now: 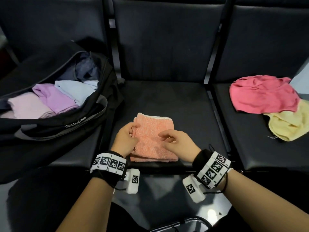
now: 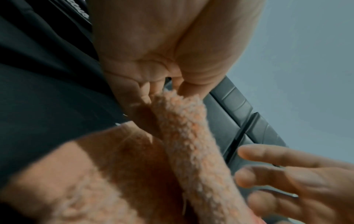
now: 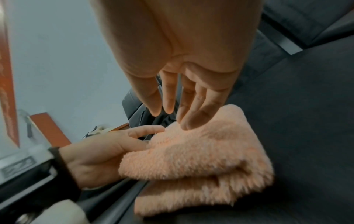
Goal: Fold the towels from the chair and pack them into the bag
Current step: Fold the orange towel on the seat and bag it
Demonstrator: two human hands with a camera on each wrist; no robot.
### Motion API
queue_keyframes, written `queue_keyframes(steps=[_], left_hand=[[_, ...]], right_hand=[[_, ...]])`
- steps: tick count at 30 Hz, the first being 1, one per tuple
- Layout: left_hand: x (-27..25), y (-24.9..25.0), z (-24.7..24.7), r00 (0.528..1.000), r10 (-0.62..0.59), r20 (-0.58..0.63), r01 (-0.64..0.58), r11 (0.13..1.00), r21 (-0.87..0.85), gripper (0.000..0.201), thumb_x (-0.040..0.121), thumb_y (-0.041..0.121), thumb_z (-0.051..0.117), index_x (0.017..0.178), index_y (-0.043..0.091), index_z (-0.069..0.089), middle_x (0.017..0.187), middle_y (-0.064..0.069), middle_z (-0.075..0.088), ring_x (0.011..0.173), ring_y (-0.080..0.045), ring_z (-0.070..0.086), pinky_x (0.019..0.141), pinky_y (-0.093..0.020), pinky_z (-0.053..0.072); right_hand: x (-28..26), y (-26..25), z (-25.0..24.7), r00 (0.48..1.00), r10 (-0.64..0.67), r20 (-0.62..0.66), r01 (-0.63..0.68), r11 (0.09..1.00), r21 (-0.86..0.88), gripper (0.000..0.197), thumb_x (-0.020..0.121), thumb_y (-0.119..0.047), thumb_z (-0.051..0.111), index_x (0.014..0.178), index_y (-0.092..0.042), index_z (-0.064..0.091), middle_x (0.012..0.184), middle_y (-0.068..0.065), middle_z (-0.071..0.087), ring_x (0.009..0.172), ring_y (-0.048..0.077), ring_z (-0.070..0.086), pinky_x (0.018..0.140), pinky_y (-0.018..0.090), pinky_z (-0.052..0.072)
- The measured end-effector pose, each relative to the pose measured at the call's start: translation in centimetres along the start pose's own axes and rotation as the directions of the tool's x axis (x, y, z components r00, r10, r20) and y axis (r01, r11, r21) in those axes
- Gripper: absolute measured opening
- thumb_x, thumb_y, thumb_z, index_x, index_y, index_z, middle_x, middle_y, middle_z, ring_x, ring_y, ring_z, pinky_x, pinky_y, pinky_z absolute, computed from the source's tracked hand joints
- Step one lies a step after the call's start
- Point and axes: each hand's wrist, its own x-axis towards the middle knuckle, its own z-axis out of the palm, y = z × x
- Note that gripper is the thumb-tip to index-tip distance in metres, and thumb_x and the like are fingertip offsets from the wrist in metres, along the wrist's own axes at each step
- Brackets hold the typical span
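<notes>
A folded orange towel (image 1: 155, 141) lies on the middle black seat (image 1: 167, 101). My left hand (image 1: 133, 133) pinches its left edge between thumb and fingers; the left wrist view shows the fluffy edge (image 2: 184, 121) running up into the fingertips (image 2: 147, 89). My right hand (image 1: 163, 137) hovers over the towel's middle with relaxed fingers and holds nothing. In the right wrist view its fingers (image 3: 168, 98) point down at the towel (image 3: 201, 151). The open black bag (image 1: 70, 124) sits on the left seat.
Inside the bag lie folded pink (image 1: 26, 106), purple (image 1: 55, 97) and light blue (image 1: 75, 89) towels. A crumpled red-pink towel (image 1: 262, 94) and a yellow one (image 1: 289, 124) lie on the right seat. Seat backs rise behind.
</notes>
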Motion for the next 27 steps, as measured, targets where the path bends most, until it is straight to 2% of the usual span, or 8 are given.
queue_keyframes(steps=[3, 7, 11, 14, 18, 22, 25, 27], left_hand=[[-0.1, -0.9, -0.5, 0.998, -0.063, 0.014, 0.062, 0.997, 0.047, 0.054, 0.076, -0.014, 0.060, 0.105, 0.031, 0.063, 0.093, -0.007, 0.063, 0.077, -0.022, 0.060, 0.067, -0.032, 0.049], [-0.3, -1.0, -0.3, 0.990, -0.137, -0.022, 0.139, 0.974, 0.176, 0.049, 0.078, -0.006, 0.062, 0.114, 0.027, 0.060, 0.100, -0.010, 0.063, 0.084, -0.025, 0.062, 0.073, -0.037, 0.051], [-1.4, 0.6, 0.0, 0.991, -0.012, -0.137, 0.078, 0.868, 0.491, 0.047, 0.080, -0.003, 0.054, 0.115, 0.029, 0.060, 0.112, -0.002, 0.053, 0.101, -0.023, 0.056, 0.086, -0.040, 0.051], [-2.7, 2.2, 1.3, 0.995, 0.095, -0.024, -0.060, 0.786, 0.616, 0.040, 0.082, 0.003, 0.054, 0.108, 0.029, 0.069, 0.117, 0.002, 0.055, 0.112, -0.022, 0.050, 0.095, -0.043, 0.048], [-4.4, 3.3, 3.8, 0.986, -0.008, 0.167, -0.122, 0.651, 0.750, 0.037, 0.079, 0.035, 0.054, 0.114, 0.033, 0.068, 0.122, 0.007, 0.052, 0.118, -0.020, 0.044, 0.100, -0.042, 0.038], [-4.8, 2.6, 4.5, 0.979, -0.017, 0.203, -0.158, 0.561, 0.812, 0.052, 0.073, 0.045, 0.055, 0.124, 0.033, 0.056, 0.126, 0.004, 0.047, 0.119, -0.022, 0.042, 0.099, -0.042, 0.038], [-4.5, 2.0, 4.7, 0.975, -0.027, 0.221, -0.174, 0.530, 0.830, 0.061, 0.067, 0.046, 0.070, 0.124, 0.034, 0.051, 0.125, 0.005, 0.044, 0.118, -0.022, 0.041, 0.096, -0.042, 0.040], [-4.4, 1.6, 4.8, 0.983, -0.001, 0.185, -0.159, 0.508, 0.847, 0.057, 0.071, 0.036, 0.072, 0.124, 0.032, 0.051, 0.125, 0.003, 0.047, 0.117, -0.023, 0.043, 0.094, -0.042, 0.040]], right_hand=[[-0.5, 0.5, 1.1, 0.994, -0.093, 0.050, 0.099, 0.987, -0.125, 0.029, 0.083, -0.015, 0.068, 0.107, -0.031, 0.072, 0.098, -0.010, 0.067, 0.082, 0.003, 0.062, 0.082, 0.019, 0.051], [-1.3, 1.4, 1.8, 0.975, -0.156, 0.158, 0.200, 0.927, -0.318, 0.034, 0.083, -0.011, 0.063, 0.114, -0.021, 0.072, 0.103, -0.002, 0.064, 0.096, 0.011, 0.058, 0.091, 0.028, 0.049], [-2.0, 1.5, 2.6, 0.949, -0.252, 0.191, 0.316, 0.772, -0.551, 0.037, 0.079, -0.018, 0.063, 0.115, -0.025, 0.070, 0.106, -0.002, 0.060, 0.102, 0.023, 0.052, 0.089, 0.039, 0.045], [-2.0, 1.8, 3.3, 0.942, -0.202, 0.268, 0.335, 0.601, -0.726, 0.046, 0.074, -0.022, 0.061, 0.119, -0.031, 0.062, 0.117, -0.004, 0.055, 0.107, 0.024, 0.048, 0.087, 0.038, 0.039], [-1.7, 2.8, 4.2, 0.938, -0.174, 0.299, 0.346, 0.487, -0.802, 0.048, 0.073, -0.015, 0.061, 0.120, -0.020, 0.054, 0.127, 0.002, 0.052, 0.110, 0.028, 0.049, 0.086, 0.041, 0.040], [-1.1, 3.1, 3.9, 0.942, -0.235, 0.238, 0.328, 0.511, -0.795, 0.037, 0.082, -0.012, 0.045, 0.115, -0.016, 0.059, 0.115, 0.004, 0.058, 0.103, 0.029, 0.054, 0.077, 0.039, 0.044], [-0.4, 2.8, 2.8, 0.973, -0.154, 0.169, 0.229, 0.708, -0.668, 0.038, 0.082, -0.007, 0.049, 0.117, -0.017, 0.063, 0.110, 0.002, 0.058, 0.106, 0.025, 0.050, 0.081, 0.041, 0.048], [0.0, 2.5, 1.8, 0.989, -0.141, 0.054, 0.148, 0.845, -0.514, 0.033, 0.081, -0.006, 0.053, 0.108, -0.018, 0.067, 0.101, -0.001, 0.061, 0.101, 0.023, 0.054, 0.081, 0.038, 0.048]])
